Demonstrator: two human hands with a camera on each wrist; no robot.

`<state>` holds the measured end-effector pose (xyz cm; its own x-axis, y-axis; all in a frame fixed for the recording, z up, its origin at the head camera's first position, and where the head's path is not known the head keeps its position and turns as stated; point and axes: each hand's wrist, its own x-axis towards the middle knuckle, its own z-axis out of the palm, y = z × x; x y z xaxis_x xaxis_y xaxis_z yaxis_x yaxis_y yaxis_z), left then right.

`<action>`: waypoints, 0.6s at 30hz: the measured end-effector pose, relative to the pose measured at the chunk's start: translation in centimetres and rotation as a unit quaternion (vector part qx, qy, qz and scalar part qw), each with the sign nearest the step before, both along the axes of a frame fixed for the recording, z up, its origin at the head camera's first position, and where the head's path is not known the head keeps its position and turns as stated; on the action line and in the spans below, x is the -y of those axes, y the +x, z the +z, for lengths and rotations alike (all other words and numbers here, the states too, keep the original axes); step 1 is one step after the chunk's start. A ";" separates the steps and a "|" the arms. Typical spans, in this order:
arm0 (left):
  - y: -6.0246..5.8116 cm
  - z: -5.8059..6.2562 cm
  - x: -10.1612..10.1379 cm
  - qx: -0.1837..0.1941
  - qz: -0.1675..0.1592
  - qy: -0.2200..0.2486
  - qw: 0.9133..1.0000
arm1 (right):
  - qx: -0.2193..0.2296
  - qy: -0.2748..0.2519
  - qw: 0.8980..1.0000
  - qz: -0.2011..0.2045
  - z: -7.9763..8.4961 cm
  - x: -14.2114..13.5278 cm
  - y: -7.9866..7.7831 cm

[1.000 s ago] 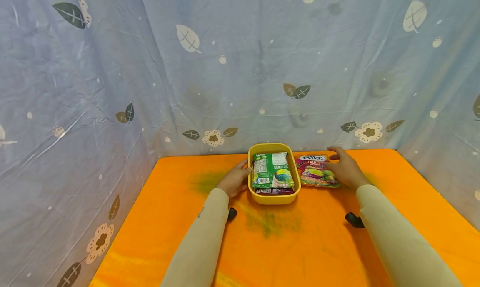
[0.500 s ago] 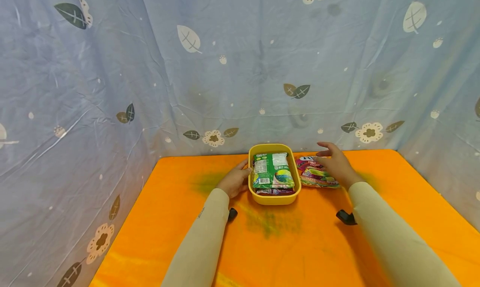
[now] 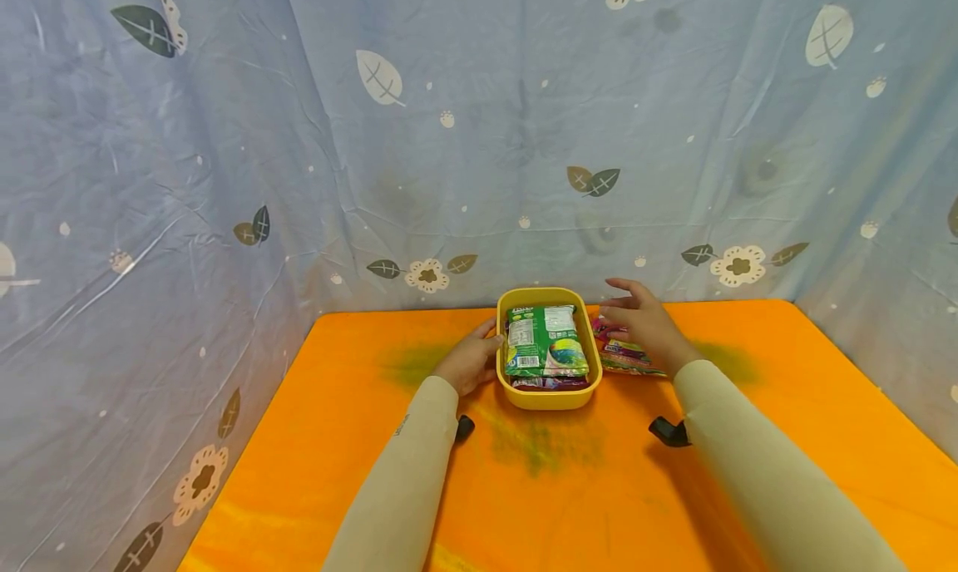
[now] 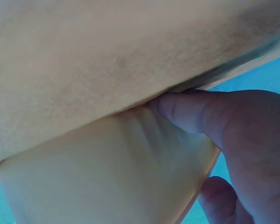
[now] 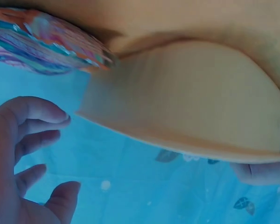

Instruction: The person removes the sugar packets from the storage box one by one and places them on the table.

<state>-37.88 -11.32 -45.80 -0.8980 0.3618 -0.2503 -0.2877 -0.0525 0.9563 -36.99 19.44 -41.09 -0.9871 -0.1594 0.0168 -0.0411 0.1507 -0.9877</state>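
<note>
A yellow plastic tub point(image 3: 550, 400) stands on the orange table, holding a green candy bag point(image 3: 545, 343) on top of a purple packet point(image 3: 550, 382). At its left side my left hand point(image 3: 473, 357) grips the wall, with the thumb at the rim and fingers against the outside; the left wrist view shows the fingers pressed to the tub wall point(image 4: 84, 172). Right of the tub lies a pink and red candy bag point(image 3: 624, 357), partly hidden by my right hand point(image 3: 645, 327). That hand hovers over it, fingers spread and holding nothing, apart from the tub in the right wrist view.
A blue curtain point(image 3: 479, 140) with leaf and flower prints rises behind the table point(image 3: 539, 489) and along both sides. Black wrist mounts point(image 3: 669, 432) stick out under the sleeves.
My right hand has moved left over the pink bag, closer to the tub, and now covers more of the bag. The left hand and tub stay put.
</note>
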 end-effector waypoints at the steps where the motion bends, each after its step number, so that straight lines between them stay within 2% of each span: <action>1: 0.0 0.0 0.0 0.000 0.001 0.003 1.000 | 0.002 -0.012 1.000 0.003 0.1 0.3 0.0; 12: -0.2 -0.2 -0.2 0.004 0.009 0.008 1.000 | 0.013 -0.072 0.996 0.056 0.7 2.1 0.6; 18: -0.2 -0.3 -0.2 0.005 0.008 0.011 1.000 | 0.026 -0.062 0.996 0.065 0.9 2.3 0.8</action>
